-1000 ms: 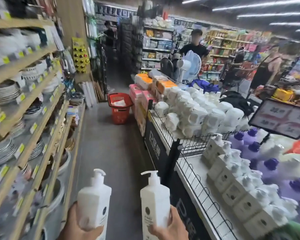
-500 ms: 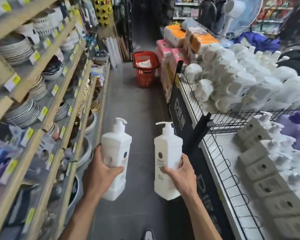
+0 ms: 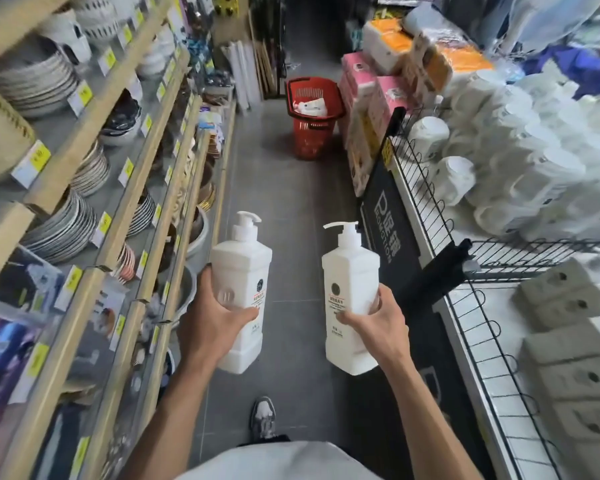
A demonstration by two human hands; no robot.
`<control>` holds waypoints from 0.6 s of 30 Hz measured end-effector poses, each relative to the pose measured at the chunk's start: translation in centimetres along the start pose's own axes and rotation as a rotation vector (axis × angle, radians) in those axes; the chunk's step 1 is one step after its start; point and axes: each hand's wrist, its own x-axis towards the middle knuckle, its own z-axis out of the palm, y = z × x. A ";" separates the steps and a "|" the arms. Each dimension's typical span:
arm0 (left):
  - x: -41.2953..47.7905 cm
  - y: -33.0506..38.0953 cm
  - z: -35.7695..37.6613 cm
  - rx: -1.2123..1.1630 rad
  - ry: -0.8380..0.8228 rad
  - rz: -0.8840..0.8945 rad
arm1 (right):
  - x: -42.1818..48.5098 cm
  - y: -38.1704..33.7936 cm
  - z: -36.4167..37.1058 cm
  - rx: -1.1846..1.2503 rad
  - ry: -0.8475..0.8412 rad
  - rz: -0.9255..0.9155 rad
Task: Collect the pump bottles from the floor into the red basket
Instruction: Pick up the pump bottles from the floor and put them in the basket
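View from the head camera down a shop aisle with a grey tiled floor [image 3: 284, 209]. The left hand [image 3: 212, 317] is wrapped around the lower body of a tall white square-shouldered plastic pump bottle [image 3: 240, 289], thumb across its front label, fingers closed behind it. The right hand [image 3: 378, 323] grips a second white plastic pump bottle [image 3: 350, 292] of the same form, thumb on the label side, fingers curled round the far face. Both bottles are upright, held clear of the floor and apart from each other, with their dispenser heads on top.

Farther along the aisle, well ahead of the hands, a red perforated plastic shopping basket [image 3: 314, 133] stands on the floor just beside stacked pink and orange packs of tissue [image 3: 388, 91]. Inside the basket lies at least one white item with a label; its kind cannot be made out.

At left, wooden shelves [image 3: 94, 140] carry stacks of plates and bowls [image 3: 39, 84] behind yellow price tags. At right, a black wire-sided display bin [image 3: 426, 202] holds heaped white wrapped rolls [image 3: 534, 150]; a nearer wire compartment holds rows of pale boxed items [image 3: 568, 341]. One grey and white shoe [image 3: 263, 417] shows on the floor below the hands.
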 end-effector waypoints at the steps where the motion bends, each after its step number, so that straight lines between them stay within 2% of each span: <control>1: 1.2 0.0 -0.4 -0.007 0.003 0.002 | 0.6 -0.8 0.5 -0.010 0.005 0.001; 10: 11.9 1.3 -2.0 -0.012 0.032 0.017 | 7.4 -6.6 4.4 -0.013 0.054 0.004; 18: 19.6 5.1 0.3 -0.021 0.023 0.034 | 15.7 -10.2 6.4 -0.011 0.032 -0.005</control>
